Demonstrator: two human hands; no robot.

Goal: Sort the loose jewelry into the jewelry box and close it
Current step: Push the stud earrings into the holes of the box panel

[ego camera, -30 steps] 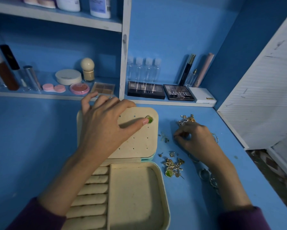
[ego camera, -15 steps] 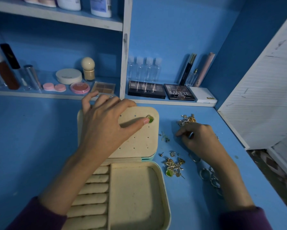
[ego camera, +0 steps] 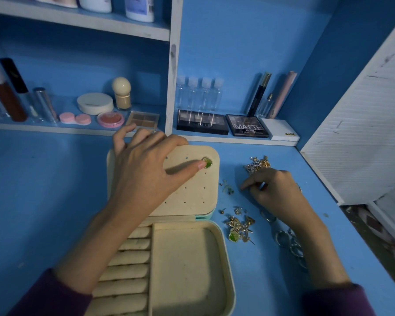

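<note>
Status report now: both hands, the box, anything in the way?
Left hand pressing green earring on open jewelry box lid. Right hand pinching among loose jewelry on table. Path to box unobstructed.

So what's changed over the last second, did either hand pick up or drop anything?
Only the right hand moved: it slid slightly toward the person on the desk, its fingers now groping left of the silver-gold pile; no grasp is visible. The left hand keeps a fingertip on the green earring in the lid panel. The box is unchanged.
</note>
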